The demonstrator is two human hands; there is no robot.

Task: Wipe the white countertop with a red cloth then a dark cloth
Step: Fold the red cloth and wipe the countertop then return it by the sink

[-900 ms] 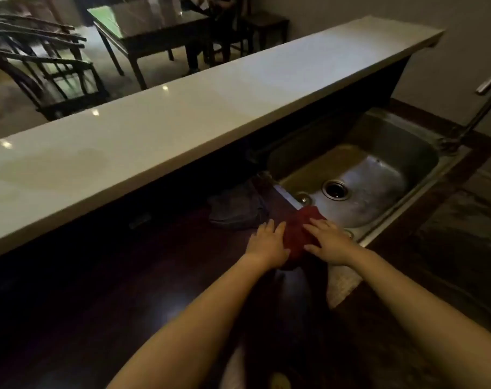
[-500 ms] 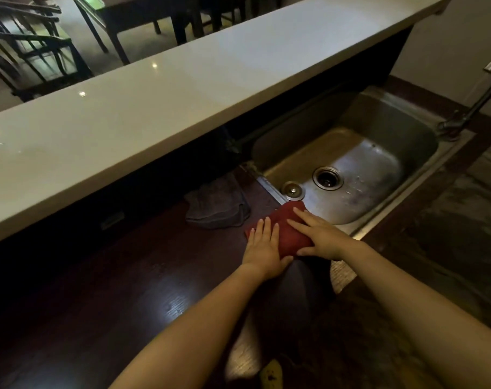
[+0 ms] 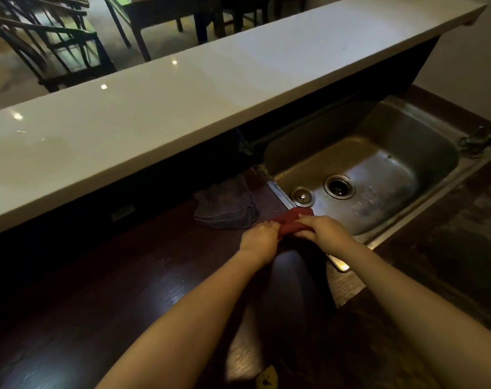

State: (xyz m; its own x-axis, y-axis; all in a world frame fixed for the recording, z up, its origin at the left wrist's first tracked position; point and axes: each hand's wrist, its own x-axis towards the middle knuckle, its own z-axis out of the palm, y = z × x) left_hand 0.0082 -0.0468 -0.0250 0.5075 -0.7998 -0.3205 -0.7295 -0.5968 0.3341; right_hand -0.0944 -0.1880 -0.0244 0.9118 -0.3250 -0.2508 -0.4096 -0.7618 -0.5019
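— Look, both hands have closed now. A moment ago they lay flat on the red cloth (image 3: 290, 223); now the left hand (image 3: 259, 240) and right hand (image 3: 324, 230) have bunched it up, fingers curled around it at the sink's (image 3: 424, 217) near corner.

— So it's coming up off the dark worktop (image 3: 126, 276)?

— I'd say so. Gathering it like that looks like readying it for wiping. The white countertop (image 3: 182, 108) above sits untouched.

— And the other cloth?

— The dark cloth (image 3: 226, 209) lies just beside the hands, under the counter's overhang. That one's for afterwards, so the job has barely begun.
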